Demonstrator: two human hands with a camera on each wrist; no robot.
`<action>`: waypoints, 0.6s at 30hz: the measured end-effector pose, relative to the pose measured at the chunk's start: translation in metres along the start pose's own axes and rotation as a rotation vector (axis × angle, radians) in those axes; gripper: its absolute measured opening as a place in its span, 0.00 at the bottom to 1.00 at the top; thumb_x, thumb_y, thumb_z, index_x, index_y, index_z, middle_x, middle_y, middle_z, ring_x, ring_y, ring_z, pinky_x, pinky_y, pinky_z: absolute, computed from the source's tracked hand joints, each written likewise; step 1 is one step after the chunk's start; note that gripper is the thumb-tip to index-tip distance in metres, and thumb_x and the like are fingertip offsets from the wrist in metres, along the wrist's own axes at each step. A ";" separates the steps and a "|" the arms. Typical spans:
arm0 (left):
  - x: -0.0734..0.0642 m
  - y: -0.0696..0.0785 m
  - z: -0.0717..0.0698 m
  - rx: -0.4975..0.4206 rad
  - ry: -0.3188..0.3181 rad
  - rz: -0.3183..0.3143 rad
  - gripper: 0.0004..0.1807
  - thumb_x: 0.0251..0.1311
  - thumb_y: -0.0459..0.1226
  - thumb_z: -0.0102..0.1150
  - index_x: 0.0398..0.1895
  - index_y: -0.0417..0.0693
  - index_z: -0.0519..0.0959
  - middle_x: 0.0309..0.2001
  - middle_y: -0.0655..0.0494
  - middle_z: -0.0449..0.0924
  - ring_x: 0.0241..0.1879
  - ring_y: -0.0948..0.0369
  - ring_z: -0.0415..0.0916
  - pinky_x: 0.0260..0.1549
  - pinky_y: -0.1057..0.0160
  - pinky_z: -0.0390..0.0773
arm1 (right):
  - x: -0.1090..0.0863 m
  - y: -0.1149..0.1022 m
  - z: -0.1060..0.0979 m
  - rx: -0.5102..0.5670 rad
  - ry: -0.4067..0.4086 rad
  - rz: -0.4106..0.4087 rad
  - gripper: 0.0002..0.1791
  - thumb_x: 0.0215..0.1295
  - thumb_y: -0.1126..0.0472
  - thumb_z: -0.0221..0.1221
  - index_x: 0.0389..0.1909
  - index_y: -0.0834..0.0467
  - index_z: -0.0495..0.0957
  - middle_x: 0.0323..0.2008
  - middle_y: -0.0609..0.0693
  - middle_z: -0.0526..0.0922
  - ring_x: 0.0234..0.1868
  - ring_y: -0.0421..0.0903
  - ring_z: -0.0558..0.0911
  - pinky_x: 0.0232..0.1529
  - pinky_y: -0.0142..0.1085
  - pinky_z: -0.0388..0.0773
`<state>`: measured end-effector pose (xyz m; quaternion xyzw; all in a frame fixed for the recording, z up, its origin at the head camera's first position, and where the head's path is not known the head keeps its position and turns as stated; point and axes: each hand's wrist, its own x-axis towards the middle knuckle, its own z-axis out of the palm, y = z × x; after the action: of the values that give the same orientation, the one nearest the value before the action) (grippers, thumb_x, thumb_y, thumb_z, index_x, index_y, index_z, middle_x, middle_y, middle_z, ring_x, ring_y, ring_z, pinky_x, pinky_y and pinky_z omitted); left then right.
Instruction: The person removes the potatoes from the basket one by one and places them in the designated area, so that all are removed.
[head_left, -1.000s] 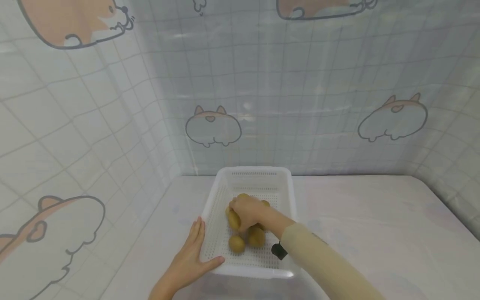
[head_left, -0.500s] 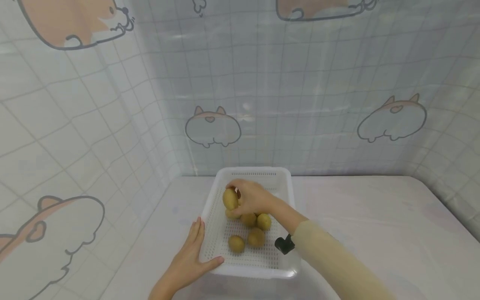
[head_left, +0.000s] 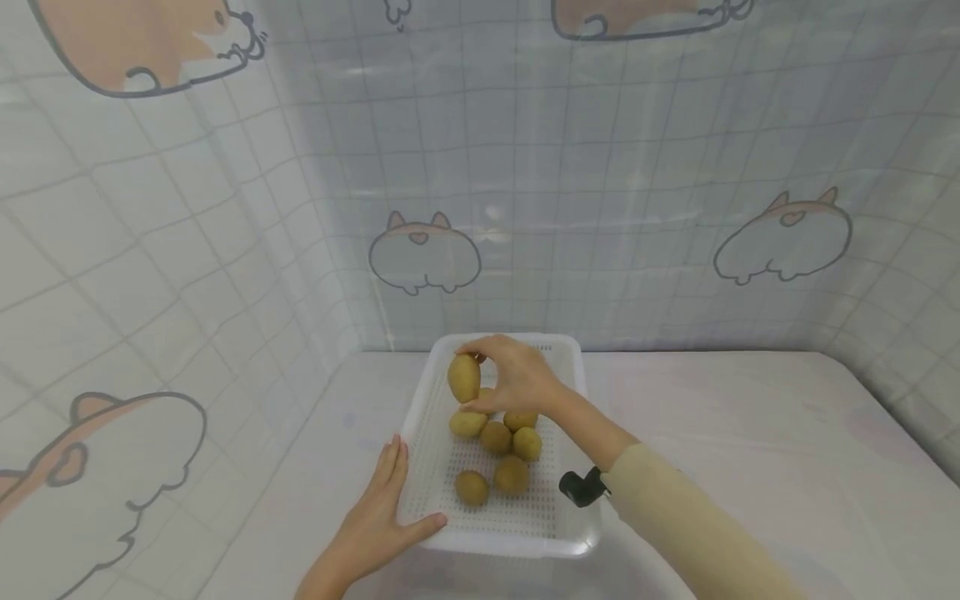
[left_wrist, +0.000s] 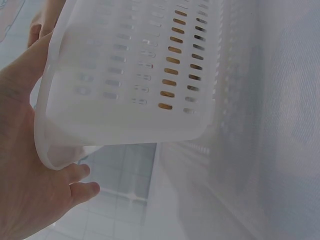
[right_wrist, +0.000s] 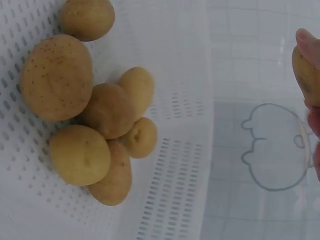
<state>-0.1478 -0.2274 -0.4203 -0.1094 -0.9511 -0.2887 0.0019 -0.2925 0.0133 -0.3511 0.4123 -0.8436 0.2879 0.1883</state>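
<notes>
My right hand [head_left: 519, 377] pinches an oval yellow-brown potato [head_left: 463, 379] between thumb and fingers, above the far left part of a white perforated plastic basket [head_left: 510, 544]. In the right wrist view, only part of this held potato [right_wrist: 306, 75] shows at the right edge, with fingertips around it. Several more potatoes [right_wrist: 57, 77] lie loosely grouped on the basket's floor. My left hand [head_left: 372, 527] rests at the near left corner of the basket, fingers straight along the left side and thumb on the front rim. In the left wrist view, its palm touches the basket rim [left_wrist: 42, 125].
The basket stands on a pale covered table [head_left: 720, 433] that reaches farther to the right. Grid-patterned sheeting [head_left: 570, 167] with cartoon dogs encloses the back and both sides. A small black device [head_left: 581, 487] sits at my right sleeve [head_left: 667, 508].
My right hand has lifted the oval potato up from the group and away from me. The potatoes beneath have come into sight. My left hand has stayed on the basket.
</notes>
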 end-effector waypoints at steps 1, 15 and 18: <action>0.000 0.000 0.000 0.002 0.004 0.004 0.63 0.51 0.60 0.66 0.74 0.33 0.41 0.76 0.39 0.32 0.73 0.40 0.34 0.62 0.35 0.54 | 0.000 0.000 -0.002 -0.014 0.022 -0.013 0.40 0.40 0.43 0.76 0.57 0.51 0.76 0.49 0.41 0.81 0.46 0.37 0.77 0.45 0.31 0.76; 0.002 0.000 0.001 0.005 0.007 0.009 0.63 0.51 0.60 0.65 0.74 0.31 0.41 0.75 0.38 0.32 0.73 0.40 0.33 0.62 0.34 0.52 | -0.003 -0.007 -0.024 0.009 0.181 -0.108 0.40 0.35 0.44 0.78 0.53 0.53 0.79 0.45 0.43 0.82 0.42 0.42 0.77 0.39 0.32 0.77; 0.001 0.000 0.001 0.005 0.011 0.010 0.63 0.51 0.60 0.65 0.74 0.31 0.41 0.75 0.38 0.32 0.73 0.39 0.34 0.62 0.34 0.52 | -0.004 -0.007 -0.029 0.008 0.179 -0.129 0.39 0.35 0.45 0.78 0.53 0.53 0.79 0.45 0.43 0.82 0.42 0.43 0.78 0.40 0.31 0.77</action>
<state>-0.1485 -0.2264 -0.4208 -0.1128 -0.9513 -0.2868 0.0089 -0.2819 0.0304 -0.3286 0.4389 -0.7941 0.3142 0.2794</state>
